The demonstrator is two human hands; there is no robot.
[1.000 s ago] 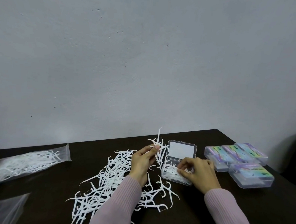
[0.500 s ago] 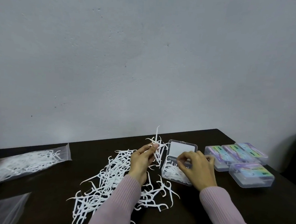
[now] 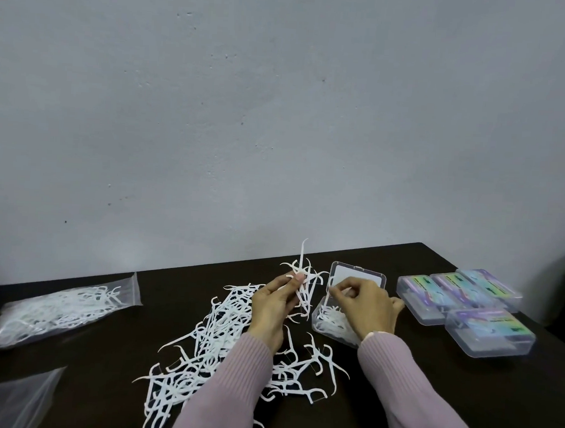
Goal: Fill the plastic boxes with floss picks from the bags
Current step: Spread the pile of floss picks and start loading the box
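Here a bunch of floss picks point(image 3: 303, 281) is gripped by the left hand point(image 3: 273, 307); the right hand point(image 3: 366, 306) pinches one pick over the open box point(image 3: 329, 322), right of the loose pile point(image 3: 220, 342).

Dark table point(image 3: 461, 406), pale grey wall point(image 3: 280, 114)

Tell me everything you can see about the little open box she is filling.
The open box is small, clear plastic and rectangular with rounded corners. Its hinged lid stands up at the back, showing a white panel. White floss picks lie jumbled inside, partly filling it. It sits on the dark table, right of the loose pile. The right hand hovers over it, fingers pinched together; what they hold is unclear.
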